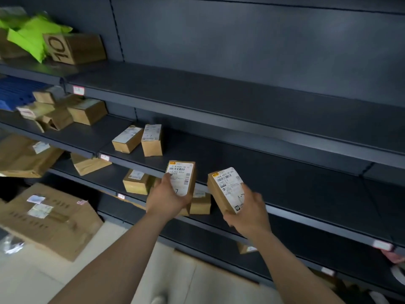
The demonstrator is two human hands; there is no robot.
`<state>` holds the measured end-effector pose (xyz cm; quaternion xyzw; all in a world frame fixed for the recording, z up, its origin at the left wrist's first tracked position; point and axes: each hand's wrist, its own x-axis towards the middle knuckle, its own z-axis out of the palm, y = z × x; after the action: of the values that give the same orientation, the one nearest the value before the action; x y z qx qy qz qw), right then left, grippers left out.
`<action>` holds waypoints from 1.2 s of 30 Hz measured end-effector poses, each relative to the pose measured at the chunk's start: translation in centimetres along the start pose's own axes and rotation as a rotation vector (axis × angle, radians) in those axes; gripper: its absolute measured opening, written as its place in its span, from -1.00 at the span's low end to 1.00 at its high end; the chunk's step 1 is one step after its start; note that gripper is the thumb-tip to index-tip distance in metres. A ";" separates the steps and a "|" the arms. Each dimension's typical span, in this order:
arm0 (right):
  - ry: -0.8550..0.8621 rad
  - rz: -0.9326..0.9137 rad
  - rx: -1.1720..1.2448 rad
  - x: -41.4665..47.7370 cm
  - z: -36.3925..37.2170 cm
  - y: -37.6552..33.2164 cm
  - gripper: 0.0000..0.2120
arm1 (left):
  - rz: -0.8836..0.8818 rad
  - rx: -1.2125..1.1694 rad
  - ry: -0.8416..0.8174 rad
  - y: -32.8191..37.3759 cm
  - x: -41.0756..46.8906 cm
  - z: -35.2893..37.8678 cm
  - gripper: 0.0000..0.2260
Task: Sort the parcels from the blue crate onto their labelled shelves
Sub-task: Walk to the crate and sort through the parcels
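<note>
Dark shelving (241, 95), mostly bare. Just in front of the middle shelf (274, 172) — left hand (166, 199) wrapped round one small parcel (182, 178), right hand (248, 212) round a second parcel (219, 196). Read both labels (231, 185) first — then set down flat, matching shelf.

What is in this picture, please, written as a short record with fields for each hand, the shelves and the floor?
left side: left hand grips parcel A, label toward camera
right side: right hand grips parcel B, label toward camera
shelf ahead: dark shelf bears two small boxes, side by side
top left: green bag beside box marked 10
floor: large carton, lower left
</note>
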<state>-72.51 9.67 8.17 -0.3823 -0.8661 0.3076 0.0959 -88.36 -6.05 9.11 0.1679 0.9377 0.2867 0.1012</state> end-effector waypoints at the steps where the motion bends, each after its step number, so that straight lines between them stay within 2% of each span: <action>1: 0.013 0.013 -0.009 1.1 0.6 -0.7 -0.10 | 0.011 0.010 -0.019 -0.2 1.7 -0.2 -0.17; 9: 0.088 0.144 -0.015 7.2 5.1 -5.8 -0.10 | 0.099 0.056 -0.161 -1.9 13.7 -0.9 -0.19; 17: 0.120 0.204 -0.045 11.7 8.6 -7.2 -0.14 | 0.133 0.110 -0.242 -2.5 21.3 1.8 -0.20; 36: 0.096 0.140 -0.073 19.8 12.0 -4.8 -0.15 | 0.120 0.157 -0.184 -2.4 28.7 8.1 -0.25</action>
<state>-93.83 15.92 0.16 -0.4596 -0.8422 0.2631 0.1014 -113.15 6.84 -1.59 0.2566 0.9323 0.2015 0.1563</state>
